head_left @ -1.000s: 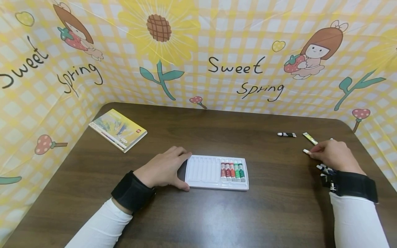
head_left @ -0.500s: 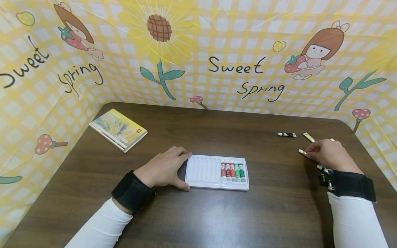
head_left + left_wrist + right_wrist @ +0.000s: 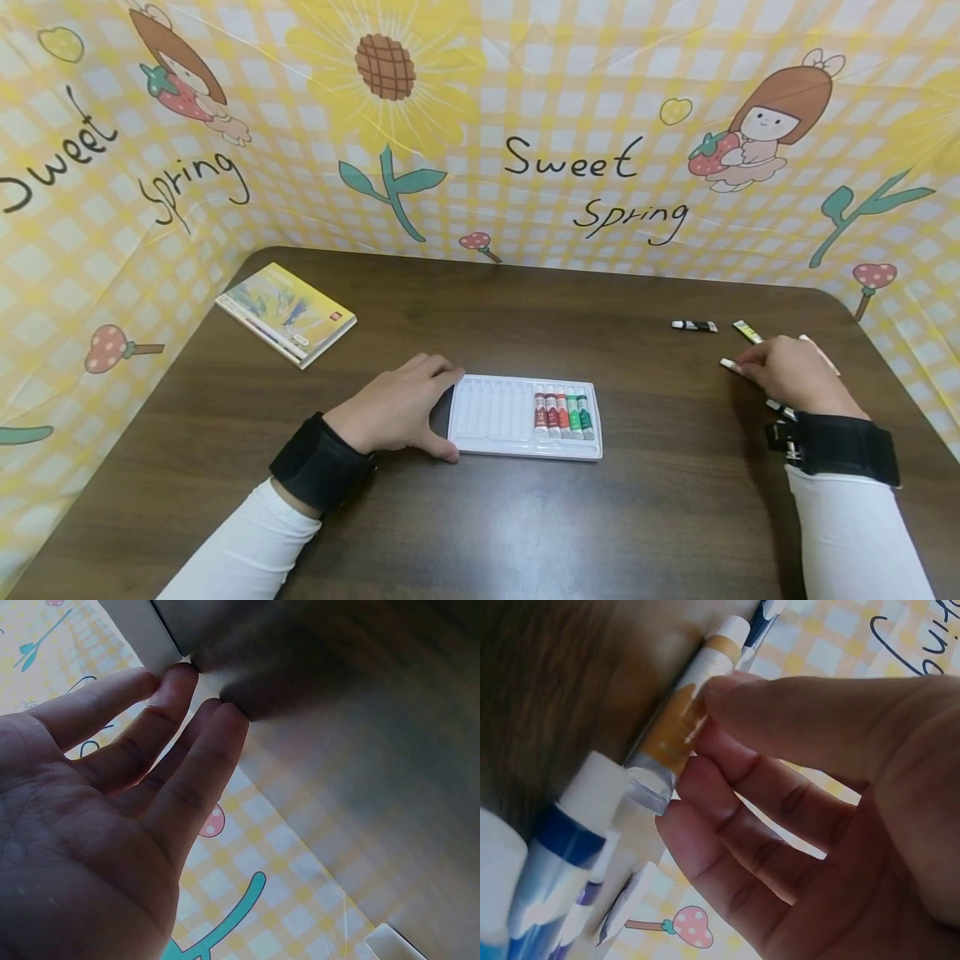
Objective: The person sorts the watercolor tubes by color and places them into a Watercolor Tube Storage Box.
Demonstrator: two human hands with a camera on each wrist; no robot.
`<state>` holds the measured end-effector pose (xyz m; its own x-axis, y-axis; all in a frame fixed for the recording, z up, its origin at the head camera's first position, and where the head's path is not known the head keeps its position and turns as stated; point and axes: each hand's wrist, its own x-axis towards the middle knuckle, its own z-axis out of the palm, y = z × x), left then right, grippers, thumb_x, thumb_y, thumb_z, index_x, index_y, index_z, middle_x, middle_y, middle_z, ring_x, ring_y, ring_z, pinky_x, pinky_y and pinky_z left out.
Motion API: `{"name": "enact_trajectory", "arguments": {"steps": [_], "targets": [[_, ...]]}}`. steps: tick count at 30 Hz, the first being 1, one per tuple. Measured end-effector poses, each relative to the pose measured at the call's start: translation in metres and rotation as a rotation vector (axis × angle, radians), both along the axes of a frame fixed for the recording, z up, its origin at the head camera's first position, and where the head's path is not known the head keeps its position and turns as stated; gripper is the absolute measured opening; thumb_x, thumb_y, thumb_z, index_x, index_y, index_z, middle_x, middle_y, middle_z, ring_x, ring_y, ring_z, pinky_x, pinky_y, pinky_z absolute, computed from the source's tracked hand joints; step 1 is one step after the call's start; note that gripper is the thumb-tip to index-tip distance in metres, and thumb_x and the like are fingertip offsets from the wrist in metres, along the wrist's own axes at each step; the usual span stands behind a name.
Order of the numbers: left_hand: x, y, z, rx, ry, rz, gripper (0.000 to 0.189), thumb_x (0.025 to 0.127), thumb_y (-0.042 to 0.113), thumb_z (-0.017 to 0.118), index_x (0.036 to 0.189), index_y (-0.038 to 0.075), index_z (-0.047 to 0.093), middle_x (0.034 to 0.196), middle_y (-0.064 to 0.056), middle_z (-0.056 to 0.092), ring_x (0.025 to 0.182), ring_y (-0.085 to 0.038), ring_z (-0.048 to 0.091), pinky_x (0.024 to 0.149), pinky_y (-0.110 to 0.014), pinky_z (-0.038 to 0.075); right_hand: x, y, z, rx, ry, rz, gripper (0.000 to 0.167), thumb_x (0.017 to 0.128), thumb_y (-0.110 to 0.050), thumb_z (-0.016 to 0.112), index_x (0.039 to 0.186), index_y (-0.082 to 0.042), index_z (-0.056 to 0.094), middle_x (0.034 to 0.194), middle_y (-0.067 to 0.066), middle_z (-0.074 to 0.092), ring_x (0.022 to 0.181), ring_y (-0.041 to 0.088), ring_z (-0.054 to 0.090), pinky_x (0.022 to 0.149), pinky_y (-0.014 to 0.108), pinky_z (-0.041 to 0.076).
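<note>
In the head view, my left hand (image 3: 401, 408) rests at the left end of a white plastic paint tray (image 3: 491, 417), thumb at the near corner and index finger at the far one. Its relaxed fingertips also show at the tray's white corner in the left wrist view. Several red and green paint tubes (image 3: 562, 414) lie in the tray's right-hand slots. Far to the right, my right hand (image 3: 802, 379) pinches a white-capped ochre paint tube (image 3: 675, 720) between thumb and fingers. Blue paint tubes (image 3: 555, 862) lie near that hand in the right wrist view.
A black paint tube (image 3: 693, 326) and a yellow one (image 3: 747, 332) lie beyond my right hand. Another pale tube (image 3: 821, 356) is partly hidden behind it. A yellow-covered book (image 3: 285, 317) lies at the back left. A patterned cloth (image 3: 480, 167) hangs round the brown table (image 3: 495, 533).
My right hand has shifted slightly left with the ochre paint tube, uncovering more of the pale tube behind it. The left hand and the tray have stayed put.
</note>
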<state>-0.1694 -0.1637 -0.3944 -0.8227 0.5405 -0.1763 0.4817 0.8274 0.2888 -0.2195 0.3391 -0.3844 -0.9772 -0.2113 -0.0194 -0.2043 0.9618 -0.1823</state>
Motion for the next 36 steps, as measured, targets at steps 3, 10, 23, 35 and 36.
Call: {"name": "enact_trajectory", "arguments": {"steps": [3, 10, 23, 35, 36], "targets": [[0.000, 0.000, 0.000, -0.002, -0.003, 0.003, 0.104, 0.074, 0.056, 0.092, 0.155, 0.004, 0.051, 0.150, -0.015, 0.055, 0.137, -0.031, 0.051, 0.106, -0.053, 0.053, -0.001, -0.001, -0.002, -0.019, 0.001, -0.011, 0.014, 0.093, -0.005, 0.070, 0.100, 0.005, 0.078, 0.075, 0.012, 0.072, 0.067, 0.022, 0.059, 0.061, 0.034, 0.043], [0.000, 0.001, 0.001, -0.001, -0.006, 0.004, 0.104, 0.075, 0.056, 0.092, 0.155, 0.004, 0.051, 0.150, -0.015, 0.055, 0.138, -0.031, 0.051, 0.106, -0.053, 0.053, 0.000, -0.004, -0.002, -0.028, 0.044, -0.027, 0.010, 0.091, -0.004, 0.073, 0.096, 0.002, 0.079, 0.080, 0.017, 0.077, 0.072, 0.031, 0.068, 0.063, 0.037, 0.046], [0.000, 0.000, 0.001, -0.001, -0.001, 0.003, 0.104, 0.075, 0.056, 0.092, 0.155, 0.004, 0.051, 0.150, -0.015, 0.055, 0.138, -0.031, 0.051, 0.105, -0.054, 0.054, -0.001, -0.011, -0.001, -0.045, 0.013, -0.073, 0.013, 0.090, -0.005, 0.074, 0.099, 0.004, 0.079, 0.084, 0.019, 0.078, 0.076, 0.033, 0.069, 0.064, 0.036, 0.047], [0.001, 0.001, 0.001, -0.002, 0.001, 0.000, 0.104, 0.075, 0.056, 0.092, 0.155, 0.003, 0.051, 0.150, -0.015, 0.055, 0.138, -0.031, 0.051, 0.104, -0.053, 0.054, -0.002, -0.015, -0.004, -0.060, 0.004, -0.076, 0.011, 0.089, -0.004, 0.074, 0.097, 0.004, 0.078, 0.082, 0.019, 0.077, 0.073, 0.030, 0.067, 0.064, 0.037, 0.046], [0.001, 0.001, 0.001, -0.002, 0.001, 0.000, 0.104, 0.075, 0.056, 0.092, 0.155, 0.003, 0.051, 0.149, -0.015, 0.055, 0.138, -0.031, 0.051, 0.104, -0.053, 0.054, -0.002, -0.015, -0.004, -0.062, 0.000, -0.077, 0.011, 0.089, -0.004, 0.074, 0.097, 0.004, 0.078, 0.082, 0.019, 0.077, 0.073, 0.030, 0.067, 0.064, 0.037, 0.046]]}}
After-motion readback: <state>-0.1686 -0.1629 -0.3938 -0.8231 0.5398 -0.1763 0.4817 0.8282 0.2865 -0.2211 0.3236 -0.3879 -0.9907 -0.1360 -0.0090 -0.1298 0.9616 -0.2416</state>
